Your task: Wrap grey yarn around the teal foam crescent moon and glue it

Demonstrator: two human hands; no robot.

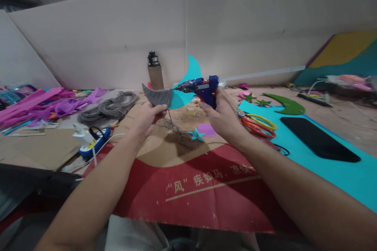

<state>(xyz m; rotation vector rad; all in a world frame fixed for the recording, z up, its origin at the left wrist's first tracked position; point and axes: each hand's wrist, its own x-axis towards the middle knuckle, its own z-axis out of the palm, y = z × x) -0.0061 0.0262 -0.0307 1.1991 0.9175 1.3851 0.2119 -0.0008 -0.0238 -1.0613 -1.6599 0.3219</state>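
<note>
My left hand (146, 118) is closed on a crescent-shaped piece, gripping its lower middle. One half of the crescent (158, 96) is wrapped in grey cord and the other half (188, 76) is bare teal foam rising up and to the right. A loose grey cord (173, 123) hangs from it toward the cardboard. My right hand (223, 113) grips a blue hot glue gun (203, 86), nozzle pointing left at the teal part, just beside the wrapped edge.
A coil of grey cord (108, 106), a bottle (155, 71), a power strip (92, 141), purple felt scraps (44, 104), scissors (257, 123), a teal sheet (324, 164) with a black phone (318, 139), a green crescent (287, 104), small star and pink cutouts (202, 132) lie about.
</note>
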